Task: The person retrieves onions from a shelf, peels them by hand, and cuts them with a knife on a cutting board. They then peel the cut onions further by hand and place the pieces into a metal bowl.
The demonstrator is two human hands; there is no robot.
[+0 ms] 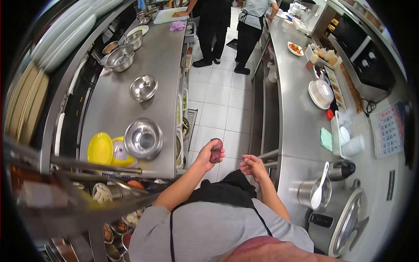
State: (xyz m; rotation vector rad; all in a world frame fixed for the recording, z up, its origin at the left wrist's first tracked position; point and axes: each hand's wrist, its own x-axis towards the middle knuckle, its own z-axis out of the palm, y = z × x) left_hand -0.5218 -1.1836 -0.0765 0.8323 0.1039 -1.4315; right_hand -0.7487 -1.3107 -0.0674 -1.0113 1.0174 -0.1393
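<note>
In front of my apron, above the aisle floor, my left hand [208, 153] is closed round a dark purple-red onion [216, 151]. Its fingers wrap the far side, and part of the onion shows above and below them. My right hand [253, 167] hangs a short way to the right, fingers apart and slightly curled, holding nothing. It is close to the front edge of the right steel counter [294, 109].
On the left counter [102, 100] stand steel bowls [143, 139] and a yellow scale [121, 149]. A pot with a white ladle [321, 185] and a large cooker [336, 220] are at right. Two people [214, 26] stand farther up the tiled aisle [216, 98].
</note>
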